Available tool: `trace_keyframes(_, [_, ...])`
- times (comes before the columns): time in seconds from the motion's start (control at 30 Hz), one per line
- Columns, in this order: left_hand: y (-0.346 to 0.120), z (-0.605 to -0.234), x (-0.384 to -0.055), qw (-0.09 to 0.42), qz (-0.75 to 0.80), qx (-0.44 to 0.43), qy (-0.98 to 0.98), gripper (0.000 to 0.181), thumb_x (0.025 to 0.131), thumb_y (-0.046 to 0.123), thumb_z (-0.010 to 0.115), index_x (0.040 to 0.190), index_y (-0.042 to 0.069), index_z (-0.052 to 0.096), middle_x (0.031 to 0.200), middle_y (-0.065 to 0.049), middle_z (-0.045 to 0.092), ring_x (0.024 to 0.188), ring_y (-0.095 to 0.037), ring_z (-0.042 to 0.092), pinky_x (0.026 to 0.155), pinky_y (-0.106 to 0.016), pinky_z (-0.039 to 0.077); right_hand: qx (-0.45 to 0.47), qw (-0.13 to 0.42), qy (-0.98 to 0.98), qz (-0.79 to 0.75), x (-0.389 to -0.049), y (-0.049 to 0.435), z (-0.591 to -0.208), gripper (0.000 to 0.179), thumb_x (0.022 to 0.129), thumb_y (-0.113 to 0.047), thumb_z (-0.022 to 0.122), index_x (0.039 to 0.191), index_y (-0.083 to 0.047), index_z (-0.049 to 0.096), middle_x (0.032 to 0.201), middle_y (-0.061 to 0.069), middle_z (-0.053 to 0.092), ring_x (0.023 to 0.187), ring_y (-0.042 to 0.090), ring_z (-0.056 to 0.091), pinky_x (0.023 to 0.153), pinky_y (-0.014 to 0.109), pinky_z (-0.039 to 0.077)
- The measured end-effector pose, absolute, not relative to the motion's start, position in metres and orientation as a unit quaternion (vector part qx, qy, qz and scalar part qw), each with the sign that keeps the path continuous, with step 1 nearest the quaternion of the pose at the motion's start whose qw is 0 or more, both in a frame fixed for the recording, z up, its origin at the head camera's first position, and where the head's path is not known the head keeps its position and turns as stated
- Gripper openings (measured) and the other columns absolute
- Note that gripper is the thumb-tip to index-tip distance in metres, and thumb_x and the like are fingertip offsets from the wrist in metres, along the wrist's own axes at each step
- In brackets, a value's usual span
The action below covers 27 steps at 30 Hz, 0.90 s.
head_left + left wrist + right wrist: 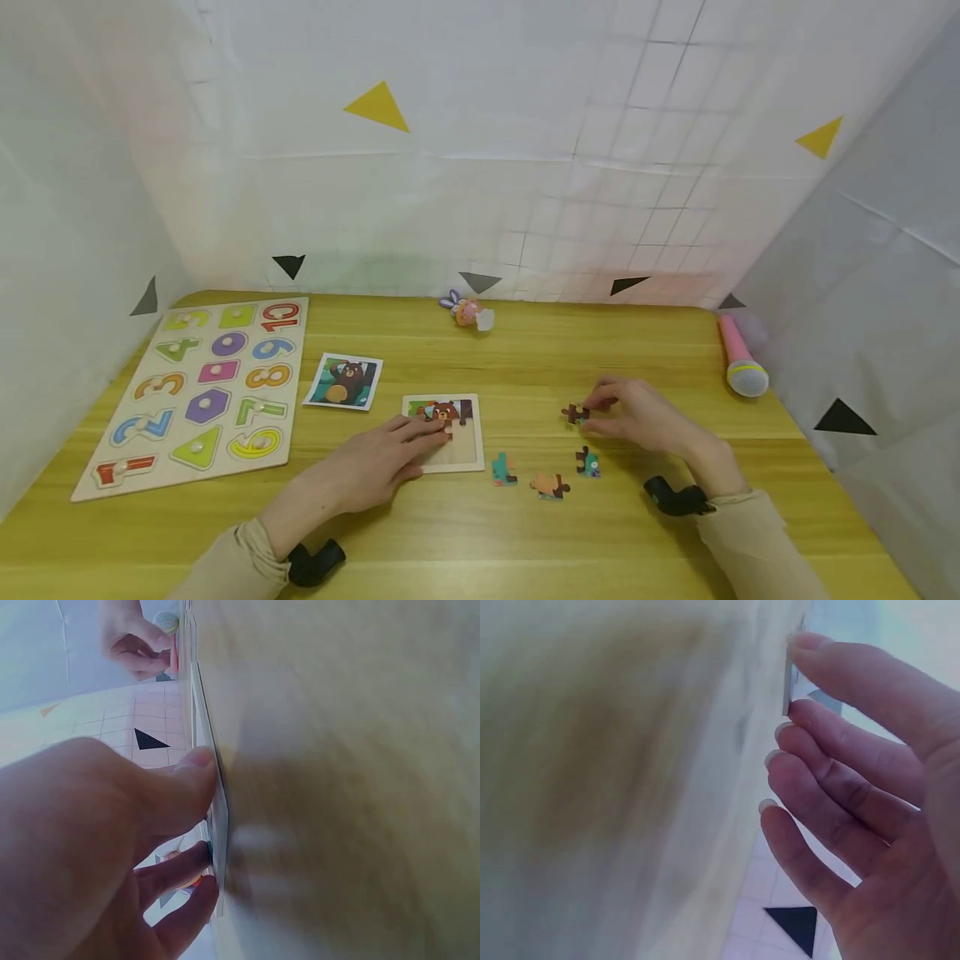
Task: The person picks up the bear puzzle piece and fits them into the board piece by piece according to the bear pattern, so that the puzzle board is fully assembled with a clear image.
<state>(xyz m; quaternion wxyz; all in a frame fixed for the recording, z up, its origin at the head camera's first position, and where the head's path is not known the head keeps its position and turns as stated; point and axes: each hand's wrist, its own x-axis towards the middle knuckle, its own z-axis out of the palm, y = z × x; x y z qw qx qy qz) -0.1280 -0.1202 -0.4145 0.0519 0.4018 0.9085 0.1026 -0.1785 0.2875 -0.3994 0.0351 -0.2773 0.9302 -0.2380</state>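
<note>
White sheeting (487, 208) marked with triangles hangs around a yellow wood-grain table (525, 354); take its far edge as twelve o'clock. At nine o'clock lies a large number board (180, 477). Near the middle, a person's left hand (375, 462), fingers extended and relaxed, rests on a small square puzzle frame (467, 450), thumb by its near edge. Inside the frame, a bear's head fills the far side; bare wood shows on the near side. A pink microphone (741, 354) lies at two o'clock, a bear picture card (348, 383) at ten, a rabbit-eared toy (467, 310) at twelve.

Smallest are the jigsaw pieces. From the frame, a teal piece (504, 472) lies just beside it at four o'clock; an orange piece (547, 485) and a blue-green piece (590, 463) lie further off, between three and four. At three, the right hand (645, 421) pinches a dark brown piece (574, 415) between thumb and forefinger. From those fingertips, the frame's bare wood lies between eight and nine o'clock, well apart, with the left hand nearer to it. I cannot make out the brown piece's long axis.
</note>
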Motion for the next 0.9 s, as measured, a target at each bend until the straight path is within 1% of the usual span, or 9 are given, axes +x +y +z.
trace_keyframes(0.13, [-0.121,-0.415,-0.128,0.05,0.099,0.406,0.907,0.048,0.105,0.026,0.052,0.153,0.02,0.044,0.156,-0.002,0.044,0.141,-0.029,0.043,0.111,-0.048,0.042,-0.299,0.025,0.923,-0.239,-0.179,0.274,-0.394,0.014,0.086,-0.027,0.08,0.094,-0.018,0.074,0.093,-0.004,0.065,0.072,0.005,0.055,0.065,0.024,0.05])
trace_keyframes(0.27, [-0.121,-0.413,-0.128,0.048,0.102,0.407,0.906,0.048,0.105,0.025,0.053,0.152,0.02,0.046,0.155,-0.002,0.044,0.14,-0.029,0.044,0.112,-0.048,0.041,-0.32,0.018,0.916,-0.242,-0.179,0.263,-0.391,0.015,0.087,-0.028,0.08,0.096,-0.017,0.074,0.093,-0.002,0.065,0.073,0.01,0.058,0.065,0.028,0.053])
trace_keyframes(0.4, [-0.121,-0.413,-0.128,0.048,0.105,0.407,0.906,0.047,0.105,0.024,0.053,0.151,0.019,0.046,0.155,-0.002,0.044,0.139,-0.029,0.044,0.113,-0.049,0.04,-0.331,0.008,0.912,-0.244,-0.179,0.255,-0.389,0.016,0.087,-0.029,0.079,0.097,-0.017,0.074,0.093,-0.002,0.067,0.08,0.015,0.063,0.069,0.034,0.056])
trace_keyframes(0.5, [-0.121,-0.412,-0.128,0.047,0.106,0.408,0.906,0.047,0.105,0.024,0.053,0.151,0.019,0.047,0.155,-0.002,0.043,0.139,-0.029,0.044,0.112,-0.049,0.04,-0.338,0.013,0.909,-0.245,-0.18,0.248,-0.389,0.015,0.088,-0.029,0.079,0.096,-0.018,0.073,0.094,-0.002,0.067,0.081,0.016,0.063,0.069,0.032,0.055])
trace_keyframes(0.6, [-0.121,-0.412,-0.128,0.045,0.106,0.41,0.905,0.047,0.105,0.024,0.053,0.151,0.019,0.047,0.155,-0.002,0.043,0.139,-0.029,0.045,0.112,-0.049,0.04,-0.348,0.017,0.906,-0.242,-0.181,0.24,-0.388,0.013,0.088,-0.028,0.078,0.095,-0.017,0.074,0.095,-0.003,0.067,0.077,0.018,0.062,0.066,0.027,0.052])
trace_keyframes(0.67, [-0.121,-0.412,-0.128,0.043,0.106,0.411,0.904,0.047,0.105,0.024,0.053,0.151,0.018,0.047,0.155,-0.003,0.043,0.139,-0.029,0.044,0.112,-0.049,0.04,-0.351,0.02,0.905,-0.239,-0.182,0.234,-0.387,0.014,0.088,-0.027,0.079,0.096,-0.017,0.074,0.095,-0.002,0.067,0.076,0.019,0.062,0.066,0.027,0.052])
trace_keyframes(0.83, [-0.121,-0.412,-0.128,0.045,0.105,0.412,0.904,0.048,0.105,0.025,0.052,0.152,0.018,0.045,0.156,-0.003,0.043,0.141,-0.031,0.042,0.113,-0.049,0.04,-0.344,0.045,0.908,-0.234,-0.182,0.218,-0.384,0.017,0.089,-0.03,0.077,0.1,-0.016,0.074,0.099,-0.001,0.067,0.082,0.02,0.062,0.072,0.033,0.055])
trace_keyframes(0.9, [-0.121,-0.413,-0.128,0.045,0.105,0.412,0.904,0.048,0.105,0.025,0.052,0.152,0.019,0.045,0.156,-0.003,0.042,0.141,-0.031,0.042,0.113,-0.049,0.039,-0.344,0.054,0.908,-0.233,-0.183,0.212,-0.383,0.019,0.09,-0.031,0.076,0.101,-0.016,0.074,0.1,-0.001,0.067,0.083,0.02,0.062,0.073,0.032,0.055])
